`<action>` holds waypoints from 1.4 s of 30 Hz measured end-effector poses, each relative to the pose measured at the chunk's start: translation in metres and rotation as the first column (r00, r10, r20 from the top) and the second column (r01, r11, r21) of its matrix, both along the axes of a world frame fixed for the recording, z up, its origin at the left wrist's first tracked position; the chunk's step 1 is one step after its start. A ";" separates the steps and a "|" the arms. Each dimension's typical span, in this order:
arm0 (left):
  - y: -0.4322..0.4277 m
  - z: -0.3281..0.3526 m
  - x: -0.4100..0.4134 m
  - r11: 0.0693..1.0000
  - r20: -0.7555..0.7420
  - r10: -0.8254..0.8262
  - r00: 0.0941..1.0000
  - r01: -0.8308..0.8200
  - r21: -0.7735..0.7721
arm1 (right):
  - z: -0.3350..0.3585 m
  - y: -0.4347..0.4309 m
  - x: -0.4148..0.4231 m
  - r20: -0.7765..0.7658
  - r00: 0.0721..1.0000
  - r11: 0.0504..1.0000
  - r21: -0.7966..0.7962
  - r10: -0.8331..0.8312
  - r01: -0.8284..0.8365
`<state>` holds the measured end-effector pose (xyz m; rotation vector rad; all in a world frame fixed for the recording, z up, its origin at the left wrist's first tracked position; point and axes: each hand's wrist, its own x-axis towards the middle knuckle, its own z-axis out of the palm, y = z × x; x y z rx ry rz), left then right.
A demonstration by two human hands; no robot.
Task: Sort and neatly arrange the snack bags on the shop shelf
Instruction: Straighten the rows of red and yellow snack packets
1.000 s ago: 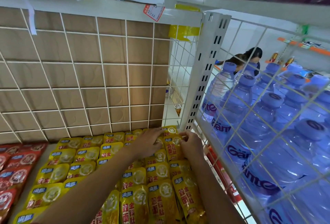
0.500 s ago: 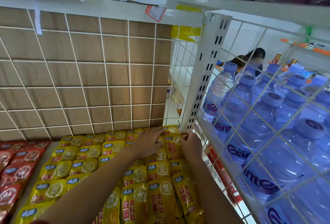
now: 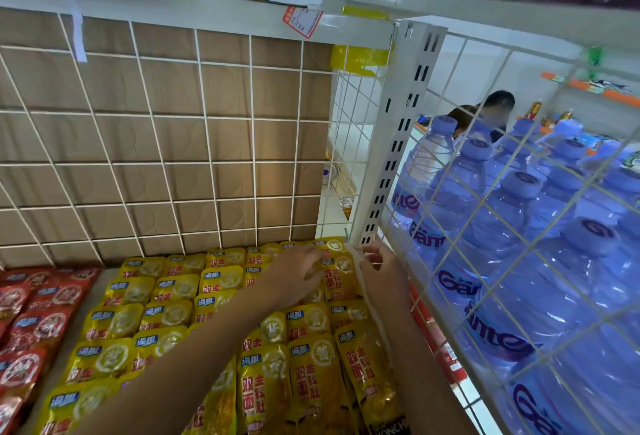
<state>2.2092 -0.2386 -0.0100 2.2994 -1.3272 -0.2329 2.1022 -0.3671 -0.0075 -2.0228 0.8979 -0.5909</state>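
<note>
Yellow snack bags lie in overlapping rows across the shelf, with red snack bags in rows at the far left. My left hand rests on the yellow bags at the back right, fingers spread and pressing down on one. My right hand is at the right rear corner beside the wire side panel, its fingers curled on the edge of a yellow bag that stands between both hands.
A white wire grid backed with brown cardboard closes the shelf's rear. A slotted white upright and a wire side panel stand on the right, with blue water bottles behind it. A person is far behind them.
Both hands have stayed at the back right corner; my right hand's fingers have shifted slightly toward the upright. The view has tilted a little.
</note>
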 end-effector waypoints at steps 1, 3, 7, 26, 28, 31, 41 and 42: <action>0.001 0.002 -0.005 1.000 -0.012 -0.018 1.000 0.018 0.015 | 0.002 0.002 -0.008 -0.021 1.000 1.000 -0.025 0.017 -0.018; 0.002 0.002 -0.017 0.995 -0.014 -0.065 0.998 0.066 0.070 | 0.004 0.008 -0.023 -0.064 0.997 0.997 -0.065 0.037 -0.041; 0.002 -0.002 -0.027 0.985 0.126 -0.110 0.986 0.091 0.149 | 0.001 0.023 -0.054 -0.163 0.981 0.985 -0.124 0.102 -0.123; -0.010 -0.004 -0.028 0.965 0.187 -0.179 0.966 0.135 0.223 | -0.014 0.047 -0.100 -0.352 0.932 0.995 0.072 0.085 -0.063; -0.017 -0.002 -0.024 0.953 0.183 -0.203 0.962 0.151 0.264 | -0.014 0.047 -0.101 -0.328 0.941 0.994 0.092 0.087 -0.060; -0.024 0.003 -0.018 0.943 0.022 -0.202 0.979 0.189 0.274 | -0.013 0.046 -0.102 -0.305 0.948 0.988 0.145 0.096 -0.053; -0.033 0.001 -0.006 0.962 -0.185 -0.180 0.966 0.212 0.174 | -0.013 0.044 -0.102 -0.258 0.961 0.982 0.183 0.100 -0.054; -0.034 0.001 -0.005 0.968 -0.199 -0.182 0.963 0.211 0.138 | -0.013 0.044 -0.102 -0.250 0.963 0.981 0.184 0.099 -0.053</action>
